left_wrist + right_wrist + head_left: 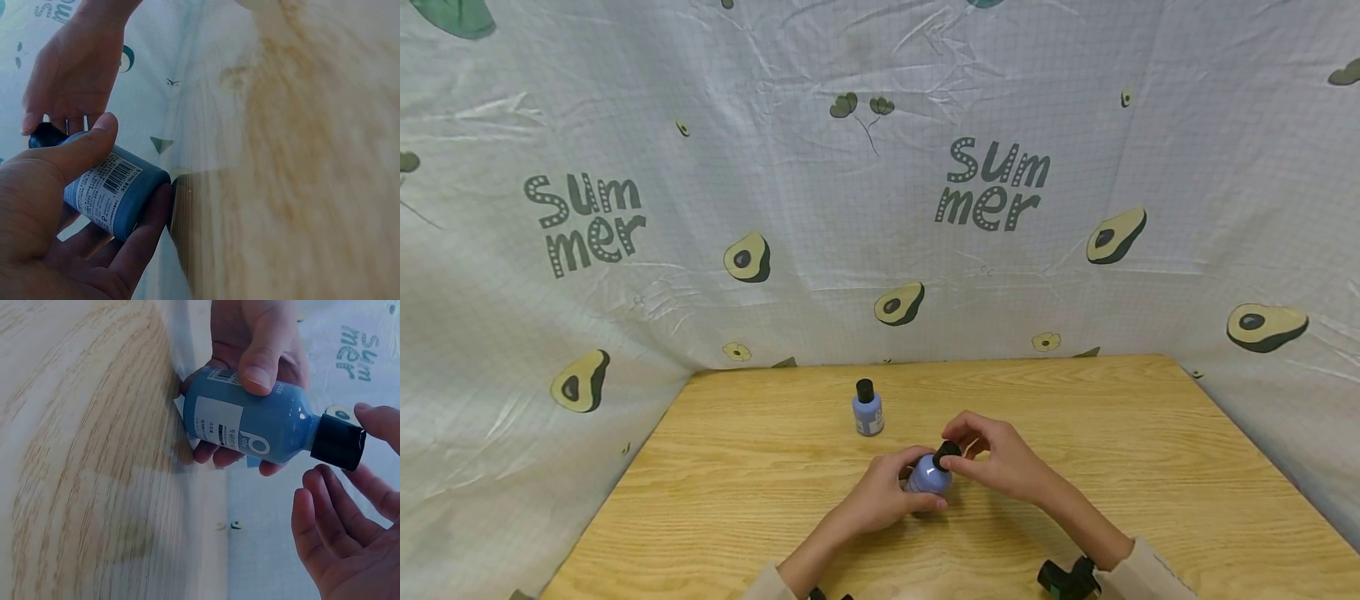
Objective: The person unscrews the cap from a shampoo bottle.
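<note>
My left hand (883,496) grips a blue-violet bottle (929,478) by its body, thumb on one side and fingers round the other. The bottle is tilted, its black cap (338,442) toward my right hand (1002,460). Thumb and index finger of that hand pinch the cap, which is still on the bottle's neck. In the right wrist view its other fingers are loosely bent beneath the cap. A white label with a barcode (120,179) shows in the left wrist view. Farther back, a second bottle (868,415) of the same kind stands upright, black cap on.
Both bottles are over a light wooden table (760,467). A pale cloth (820,192) printed with avocados and lettering hangs behind and beside it. Near the right sleeve, a black device (1067,577) shows at the wrist.
</note>
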### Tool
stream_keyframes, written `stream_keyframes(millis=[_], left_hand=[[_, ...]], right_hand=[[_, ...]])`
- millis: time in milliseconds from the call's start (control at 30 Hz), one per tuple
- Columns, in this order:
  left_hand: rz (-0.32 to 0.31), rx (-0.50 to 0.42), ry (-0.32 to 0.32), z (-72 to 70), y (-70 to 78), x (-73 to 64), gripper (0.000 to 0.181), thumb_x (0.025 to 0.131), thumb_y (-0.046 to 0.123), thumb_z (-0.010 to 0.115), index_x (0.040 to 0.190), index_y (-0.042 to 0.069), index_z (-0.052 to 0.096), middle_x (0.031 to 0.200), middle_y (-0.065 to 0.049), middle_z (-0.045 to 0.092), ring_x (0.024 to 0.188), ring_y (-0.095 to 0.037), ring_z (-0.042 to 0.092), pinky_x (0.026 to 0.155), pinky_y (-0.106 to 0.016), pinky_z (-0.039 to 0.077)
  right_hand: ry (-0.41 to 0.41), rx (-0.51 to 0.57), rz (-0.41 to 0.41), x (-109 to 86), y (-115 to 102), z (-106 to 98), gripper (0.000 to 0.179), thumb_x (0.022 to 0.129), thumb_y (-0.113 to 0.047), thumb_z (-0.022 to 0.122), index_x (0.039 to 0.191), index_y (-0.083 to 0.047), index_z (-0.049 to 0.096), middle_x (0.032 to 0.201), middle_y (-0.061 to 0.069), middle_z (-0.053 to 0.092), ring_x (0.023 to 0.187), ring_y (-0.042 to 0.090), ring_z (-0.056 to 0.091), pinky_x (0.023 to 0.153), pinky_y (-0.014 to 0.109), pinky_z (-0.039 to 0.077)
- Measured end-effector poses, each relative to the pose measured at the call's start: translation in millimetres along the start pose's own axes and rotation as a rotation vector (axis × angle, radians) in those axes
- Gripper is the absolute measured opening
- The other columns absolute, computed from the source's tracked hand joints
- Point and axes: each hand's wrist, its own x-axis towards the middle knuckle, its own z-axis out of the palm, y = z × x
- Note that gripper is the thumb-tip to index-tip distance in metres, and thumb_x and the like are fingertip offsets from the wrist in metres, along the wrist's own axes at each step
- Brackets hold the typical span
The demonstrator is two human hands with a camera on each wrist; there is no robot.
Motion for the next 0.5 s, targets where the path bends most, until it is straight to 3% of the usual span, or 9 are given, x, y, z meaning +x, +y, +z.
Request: stream_keyframes(millis=[367,500], left_hand=[[0.015,0.006,-0.001,0.5,0.4,0.7,0.056,0.089,0.027,0.084,0.140,0.019,0.063,0.130,-0.003,0.071,0.112,-0.015,0.068,0.093,-0.027,0.055],[0.013,0.006,0.001,0.4,0.0,0.0,0.056,0.088,0.027,0.084,0.140,0.019,0.064,0.130,-0.003,0.071,0.111,-0.014,0.069,0.093,-0.027,0.055]], right_hand=[[-0.020,0.014,-0.024,-0.6,0.1,-1.4,0.025,0.096,-0.017,0.076,0.115,-0.002,0.068,0.107,0.006,0.071,0.093,0.007,0.067,0.081,0.027,0.059],[-0.022,0.006,-0.037,-0.6,-0.3,-1.0,0.024,0.096,-0.017,0.075,0.116,-0.006,0.068,0.108,0.007,0.071,0.094,0.008,0.067,0.081,0.027,0.059]])
